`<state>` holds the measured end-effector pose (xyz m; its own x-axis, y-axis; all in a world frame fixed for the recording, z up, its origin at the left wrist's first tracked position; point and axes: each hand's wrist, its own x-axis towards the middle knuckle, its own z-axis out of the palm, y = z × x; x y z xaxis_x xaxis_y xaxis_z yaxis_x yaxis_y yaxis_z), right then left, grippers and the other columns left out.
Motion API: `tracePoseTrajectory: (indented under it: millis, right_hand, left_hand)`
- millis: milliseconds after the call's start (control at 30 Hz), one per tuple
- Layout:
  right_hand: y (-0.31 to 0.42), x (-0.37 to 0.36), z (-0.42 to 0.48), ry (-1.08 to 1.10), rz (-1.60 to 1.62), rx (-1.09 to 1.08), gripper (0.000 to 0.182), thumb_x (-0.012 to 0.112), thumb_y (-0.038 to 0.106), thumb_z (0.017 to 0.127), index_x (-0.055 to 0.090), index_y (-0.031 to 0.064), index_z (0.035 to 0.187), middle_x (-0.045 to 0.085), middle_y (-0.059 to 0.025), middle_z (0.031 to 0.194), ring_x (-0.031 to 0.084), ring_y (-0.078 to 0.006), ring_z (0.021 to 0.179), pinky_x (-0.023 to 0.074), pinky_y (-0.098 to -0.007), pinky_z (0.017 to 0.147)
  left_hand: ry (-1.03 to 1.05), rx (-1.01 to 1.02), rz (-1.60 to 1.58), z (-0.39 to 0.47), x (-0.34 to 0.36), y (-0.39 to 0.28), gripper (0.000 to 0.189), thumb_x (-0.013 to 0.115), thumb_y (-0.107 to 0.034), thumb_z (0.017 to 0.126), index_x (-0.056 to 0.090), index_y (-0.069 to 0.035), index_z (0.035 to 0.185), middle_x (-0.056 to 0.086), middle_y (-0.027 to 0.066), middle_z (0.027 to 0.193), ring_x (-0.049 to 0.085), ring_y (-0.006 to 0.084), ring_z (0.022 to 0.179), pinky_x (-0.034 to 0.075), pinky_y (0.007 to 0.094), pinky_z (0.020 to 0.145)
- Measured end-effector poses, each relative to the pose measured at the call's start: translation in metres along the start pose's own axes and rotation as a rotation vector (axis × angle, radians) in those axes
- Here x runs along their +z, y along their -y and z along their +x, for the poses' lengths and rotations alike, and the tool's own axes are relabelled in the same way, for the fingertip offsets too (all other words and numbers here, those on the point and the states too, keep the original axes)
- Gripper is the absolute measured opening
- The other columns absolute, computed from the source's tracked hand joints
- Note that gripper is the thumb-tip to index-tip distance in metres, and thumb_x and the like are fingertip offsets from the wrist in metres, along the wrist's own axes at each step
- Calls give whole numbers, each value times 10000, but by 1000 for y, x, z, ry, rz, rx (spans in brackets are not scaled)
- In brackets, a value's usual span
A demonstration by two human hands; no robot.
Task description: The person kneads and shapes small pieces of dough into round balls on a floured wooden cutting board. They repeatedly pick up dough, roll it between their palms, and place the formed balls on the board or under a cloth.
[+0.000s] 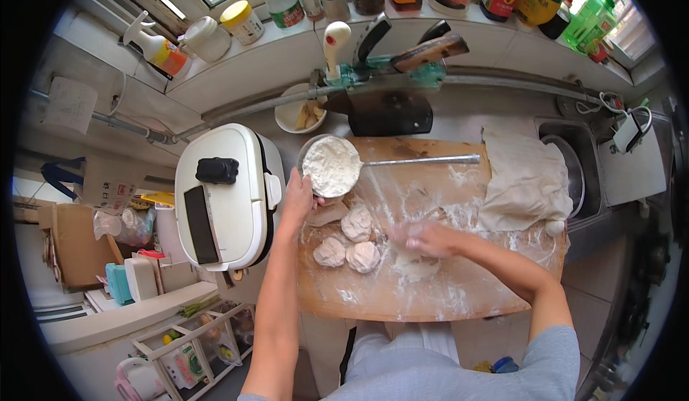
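My left hand (301,196) grips the left side of a round container of white flour (332,165), with fingertips showing under its near rim. A long metal handle (422,160) extends rightward from the container's rim. Blurred, my right hand (422,238) hovers at or just above a floury patch (417,266) on the wooden board (371,298); whether it holds anything is unclear. Between my hands sit three rough, floured dough lumps, one at the back (357,224), one at left (329,252) and one at right (363,256). A smoother dough piece (328,213) is partly hidden beneath the container.
A white lidded appliance (223,202) stands left of the board. Behind it are a white bowl (301,115) and a knife rack (385,72) with a cleaver (390,113). A pale cloth (525,183) covers the board's right end, beside a sink (586,175). Jars line the sill (517,35).
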<state>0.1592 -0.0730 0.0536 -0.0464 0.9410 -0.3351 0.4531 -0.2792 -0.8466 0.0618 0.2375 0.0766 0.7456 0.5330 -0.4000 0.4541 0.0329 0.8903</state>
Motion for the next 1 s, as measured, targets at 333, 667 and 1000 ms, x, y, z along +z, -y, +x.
tracePoseTrajectory:
  millis: [333,667,1000]
  right_hand:
    - [4,22,-7,-60,-275,-15,688,476,529,932,412,45,1417,319,-188,1517,328,-354,1385,268,-445,1150]
    - [1,75,-67,-754,-267,216,464,712,171,781,597,86,1222,560,-166,1162,525,-333,1118,458,-442,952]
    - [12,95,-31,-871,-272,181,471,658,13,768,626,168,1212,555,-133,1175,523,-328,1104,452,-411,941]
  left_hand:
    - [26,-3,22,11,45,20,134,364,-111,980,375,-8,1065,589,109,666,564,143,429,410,267,334]
    - [75,-77,12,33,65,47,166,376,-177,993,399,-30,1067,569,90,573,510,145,394,377,280,331]
    - [-247,625,494,-72,64,24,374,586,-186,922,501,-24,1249,579,107,1046,570,163,807,470,295,655]
